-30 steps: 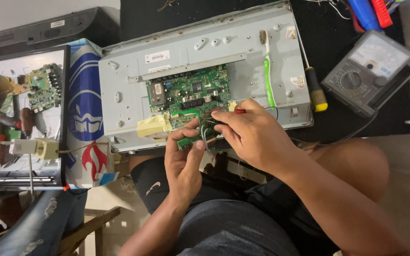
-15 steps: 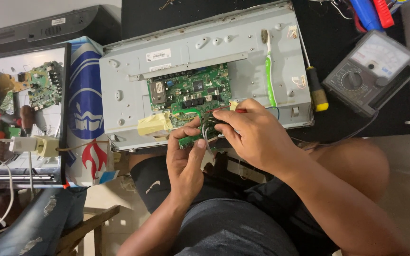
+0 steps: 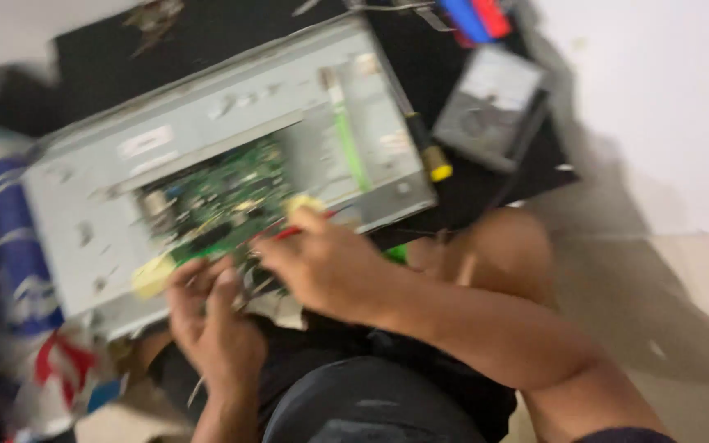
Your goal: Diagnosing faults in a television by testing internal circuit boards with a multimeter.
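Board (image 3: 219, 205) sits in chassis (image 3: 207, 156), just beyond both hands. Left hand (image 3: 219, 332) lies left of right hand (image 3: 326, 267), touching the board's near edge. Screwdriver (image 3: 428, 152) and meter (image 3: 490, 107) lie beyond-right of right hand.

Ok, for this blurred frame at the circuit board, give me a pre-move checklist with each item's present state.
1. Both hands at the board edge: left hand and right hand there, ok.
2. Green circuit board seated in the grey metal chassis: ok.
3. What the fingers pinch: cannot tell, motion blur.
4. Red-tipped tool by the right hand, contact point: cannot tell.
5. Yellow-handled screwdriver off the board: ok.
6. Meter away from the hands: ok.
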